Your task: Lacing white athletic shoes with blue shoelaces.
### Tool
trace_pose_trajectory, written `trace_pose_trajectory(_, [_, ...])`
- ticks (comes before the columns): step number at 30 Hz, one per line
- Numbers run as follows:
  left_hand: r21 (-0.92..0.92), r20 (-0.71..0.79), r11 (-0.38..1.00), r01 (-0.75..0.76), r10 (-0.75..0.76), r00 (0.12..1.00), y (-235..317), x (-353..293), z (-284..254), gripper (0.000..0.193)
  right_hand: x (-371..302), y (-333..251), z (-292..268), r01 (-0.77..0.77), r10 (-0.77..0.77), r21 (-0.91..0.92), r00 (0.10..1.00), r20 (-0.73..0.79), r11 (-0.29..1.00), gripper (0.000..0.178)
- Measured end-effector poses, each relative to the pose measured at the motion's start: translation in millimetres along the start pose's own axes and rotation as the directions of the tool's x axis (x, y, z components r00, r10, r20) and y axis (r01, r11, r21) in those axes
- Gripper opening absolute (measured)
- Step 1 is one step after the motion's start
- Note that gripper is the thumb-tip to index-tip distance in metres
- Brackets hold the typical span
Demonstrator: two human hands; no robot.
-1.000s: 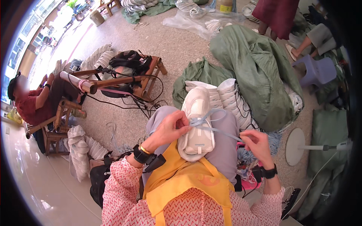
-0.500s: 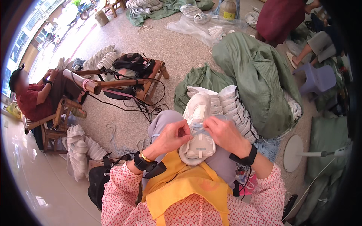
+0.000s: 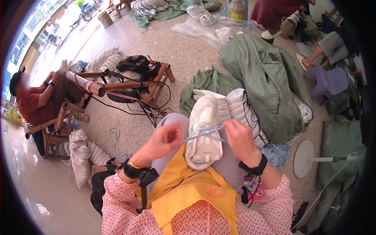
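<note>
A white sneaker (image 3: 203,150) rests on my lap, toe pointing away from me, on lilac trousers and a yellow apron (image 3: 184,188). A flat grey-blue shoelace (image 3: 203,135) crosses over its tongue. My left hand (image 3: 167,138), left of the shoe, pinches one end of the lace, which runs taut toward it. On the other side my right hand (image 3: 238,139) has its fingers closed on the lace near the eyelets. Both hands are off the sneaker's body, and the exact fingertip grips are small and partly hidden.
Beyond my knees lie nested white shoes (image 3: 243,109) and a big green sack (image 3: 266,86). A bamboo stool (image 3: 158,84) with bags and cables stands ahead left. A seated person (image 3: 37,98) works at far left. A purple stool (image 3: 327,80) and a fan's round base (image 3: 304,158) are at right.
My hands have moved apart, left hand outward to the left and right hand to the right, drawing the lace out across the shoe. A person at the back right has shifted.
</note>
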State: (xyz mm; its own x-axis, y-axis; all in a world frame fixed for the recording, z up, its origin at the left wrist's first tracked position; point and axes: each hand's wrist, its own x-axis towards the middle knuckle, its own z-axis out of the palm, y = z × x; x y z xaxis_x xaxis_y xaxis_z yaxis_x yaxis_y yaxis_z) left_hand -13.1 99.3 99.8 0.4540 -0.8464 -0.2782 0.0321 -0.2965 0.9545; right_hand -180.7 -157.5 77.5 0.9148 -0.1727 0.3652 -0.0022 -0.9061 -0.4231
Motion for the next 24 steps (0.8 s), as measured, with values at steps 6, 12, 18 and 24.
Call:
trace_pose_trajectory(6, [-0.074,-0.07,0.987,0.142,-0.147,0.987,32,-45,-38,0.02,3,5,12,-0.108,0.107,-0.001,0.994,-0.026,0.994,0.012])
trace_pose_trajectory(12, [-0.143,-0.207,0.986,0.087,-0.116,0.971,43,-86,-68,0.02,2,0,19,-0.264,0.263,0.013,0.962,0.069,0.964,0.015])
trace_pose_trajectory(18, [-0.1,-0.33,0.991,0.093,-0.121,0.936,41,-113,-95,0.021,3,-17,14,-0.234,0.218,0.235,0.972,0.091,0.943,0.012])
trace_pose_trajectory(24, [-0.02,-0.289,0.958,0.287,-0.281,0.915,-10,-129,-121,0.022,-6,-22,4,-0.242,0.216,0.327,0.97,0.112,0.914,0.016])
